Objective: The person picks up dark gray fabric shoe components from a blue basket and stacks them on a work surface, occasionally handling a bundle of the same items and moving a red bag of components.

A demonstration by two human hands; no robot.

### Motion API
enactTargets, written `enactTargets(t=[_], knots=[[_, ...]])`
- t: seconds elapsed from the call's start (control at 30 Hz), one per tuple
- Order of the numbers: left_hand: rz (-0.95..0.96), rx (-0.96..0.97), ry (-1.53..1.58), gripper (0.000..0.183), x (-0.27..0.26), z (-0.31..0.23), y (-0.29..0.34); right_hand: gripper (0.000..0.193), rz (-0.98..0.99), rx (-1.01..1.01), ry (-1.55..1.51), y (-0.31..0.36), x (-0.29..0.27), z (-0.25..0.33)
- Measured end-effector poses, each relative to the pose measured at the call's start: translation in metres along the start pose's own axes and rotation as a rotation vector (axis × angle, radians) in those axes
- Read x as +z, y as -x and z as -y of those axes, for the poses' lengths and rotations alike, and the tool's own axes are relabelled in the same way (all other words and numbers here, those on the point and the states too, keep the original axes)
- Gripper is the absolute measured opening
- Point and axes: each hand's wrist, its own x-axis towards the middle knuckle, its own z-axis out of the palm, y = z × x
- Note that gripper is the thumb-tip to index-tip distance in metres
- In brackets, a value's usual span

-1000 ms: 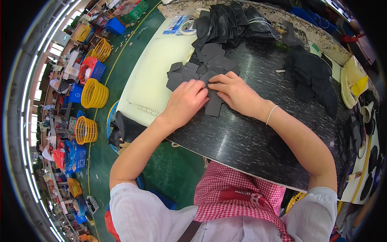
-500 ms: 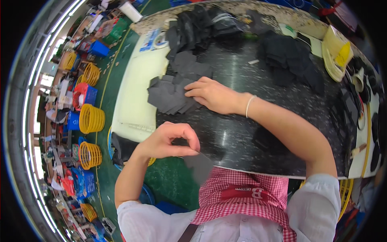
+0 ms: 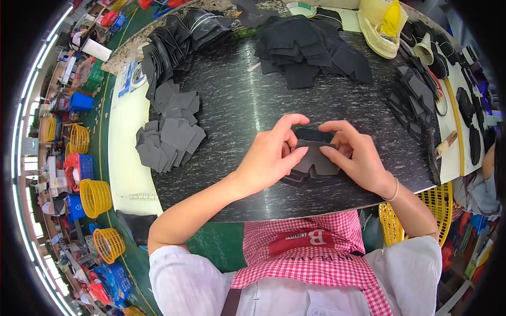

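Between my hands, over the near middle of the table, lies a dark grey notched piece of sheet material [image 3: 315, 159], perhaps fabric or leather. My left hand [image 3: 274, 152] is closed at its left edge, the thumb on the piece and the index finger arched above. On the other side my right hand [image 3: 357, 155] grips the right edge with bent fingers and the thumb on top. Darker pieces show behind and under it, partly covered by my hands. To the left, a loose pile of grey cut pieces [image 3: 171, 142] is fanned out.
Black pieces [image 3: 298, 47] are heaped at the back, beside bundled dark pieces [image 3: 167, 50] at the back left. More grey pieces [image 3: 414, 100] lie at right near a wooden-handled tool [image 3: 446, 144]. A pale yellow container [image 3: 378, 39] stands back right; a yellow basket [image 3: 436, 208] is below the table's edge.
My right hand has left the grey pile and come to the near middle. My left hand has moved right with a grey piece from the front edge, and both hands now meet there. The view has shifted.
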Motion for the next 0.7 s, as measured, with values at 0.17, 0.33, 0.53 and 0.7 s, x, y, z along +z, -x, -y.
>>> enactTargets(t=[0.17,0.33,0.53,0.7], knots=[[-0.082,0.139,-0.236,0.041,0.011,0.001,-0.003,0.027,-0.048,-0.18,0.26,0.0,0.006,-0.006],[-0.271,0.322,-0.643,0.023,-0.01,0.001,-0.001,0.044,-0.046,-0.477,0.758,-0.005,-0.008,0.015],[-0.342,0.153,-0.054,0.007,-0.016,0.022,0.013,0.093,0.215,-0.579,0.756,0.015,0.031,0.007],[-0.334,0.188,-0.087,0.006,-0.016,0.023,0.006,0.045,0.24,-0.817,0.555,0.068,0.028,-0.011]])
